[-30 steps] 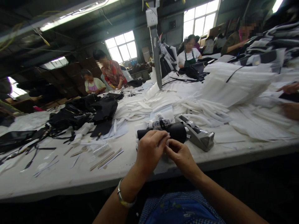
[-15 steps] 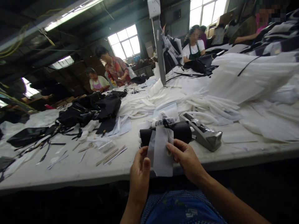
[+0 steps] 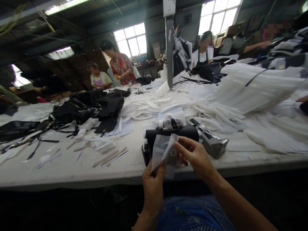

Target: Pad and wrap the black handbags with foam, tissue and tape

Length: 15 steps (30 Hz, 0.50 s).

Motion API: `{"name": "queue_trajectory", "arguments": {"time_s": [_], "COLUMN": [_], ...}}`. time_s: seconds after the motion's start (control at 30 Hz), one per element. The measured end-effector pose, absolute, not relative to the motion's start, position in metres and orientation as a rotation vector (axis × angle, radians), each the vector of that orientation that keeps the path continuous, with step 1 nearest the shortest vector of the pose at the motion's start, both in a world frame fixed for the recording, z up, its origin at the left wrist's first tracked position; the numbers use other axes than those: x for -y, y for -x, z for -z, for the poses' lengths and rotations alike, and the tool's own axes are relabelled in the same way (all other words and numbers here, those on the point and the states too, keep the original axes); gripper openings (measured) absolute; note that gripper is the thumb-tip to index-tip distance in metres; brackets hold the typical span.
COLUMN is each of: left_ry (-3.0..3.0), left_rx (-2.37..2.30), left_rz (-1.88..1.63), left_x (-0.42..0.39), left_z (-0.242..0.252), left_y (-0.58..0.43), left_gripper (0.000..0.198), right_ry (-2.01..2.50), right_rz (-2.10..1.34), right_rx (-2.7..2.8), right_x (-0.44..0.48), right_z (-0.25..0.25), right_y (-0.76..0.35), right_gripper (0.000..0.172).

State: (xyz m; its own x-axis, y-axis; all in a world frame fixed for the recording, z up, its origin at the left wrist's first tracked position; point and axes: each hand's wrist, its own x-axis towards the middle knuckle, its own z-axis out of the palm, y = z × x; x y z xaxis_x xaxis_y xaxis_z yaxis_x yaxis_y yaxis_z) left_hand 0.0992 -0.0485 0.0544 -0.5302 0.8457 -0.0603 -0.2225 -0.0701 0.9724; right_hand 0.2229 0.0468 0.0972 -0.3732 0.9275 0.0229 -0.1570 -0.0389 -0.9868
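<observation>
A thin translucent white sheet (image 3: 160, 149) hangs between both hands at the table's front edge. My left hand (image 3: 155, 179) pinches its lower left part between thumb and fingers. At its upper right, my right hand (image 3: 192, 155) grips the edge with thumb and forefinger. A small pale ring shape shows at the sheet beside the right fingertips; what it belongs to is unclear. Just behind the sheet lies a black bag (image 3: 187, 132), partly covered by it, with a wrapped handle (image 3: 169, 122) on top. A grey tape dispenser (image 3: 214, 142) stands to the right of the bag.
Black bags (image 3: 108, 106) are heaped at the left of the white table (image 3: 72, 173). Thin strips (image 3: 110, 158) lie near the front. White foam pieces (image 3: 149, 104) and sheets (image 3: 260, 86) fill the back and right. A post (image 3: 169, 51) rises behind. Several people work beyond.
My left hand has moved up and inward and now pinches the sheet, which is folded and tilted instead of hanging flat. The view has shifted slightly.
</observation>
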Motion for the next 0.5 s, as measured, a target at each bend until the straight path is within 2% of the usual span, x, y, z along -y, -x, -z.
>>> {"name": "queue_trajectory", "arguments": {"time_s": [0.27,0.5], "left_ry": [-0.733,-0.635], "left_rx": [-1.205,-1.261], "left_rz": [-1.773,-1.742], "left_x": [0.033,0.017], "left_z": [-0.074,-0.079], "left_y": [-0.108,-0.112], "left_gripper": [0.044,0.041], "right_ry": [0.906,0.894], "right_rz": [-1.443,-1.443], "right_rx": [1.348,1.355], "right_x": [-0.056,-0.061], "right_z": [-0.103,-0.105], "right_y": [-0.214,-0.218], "right_gripper": [0.030,0.036]}}
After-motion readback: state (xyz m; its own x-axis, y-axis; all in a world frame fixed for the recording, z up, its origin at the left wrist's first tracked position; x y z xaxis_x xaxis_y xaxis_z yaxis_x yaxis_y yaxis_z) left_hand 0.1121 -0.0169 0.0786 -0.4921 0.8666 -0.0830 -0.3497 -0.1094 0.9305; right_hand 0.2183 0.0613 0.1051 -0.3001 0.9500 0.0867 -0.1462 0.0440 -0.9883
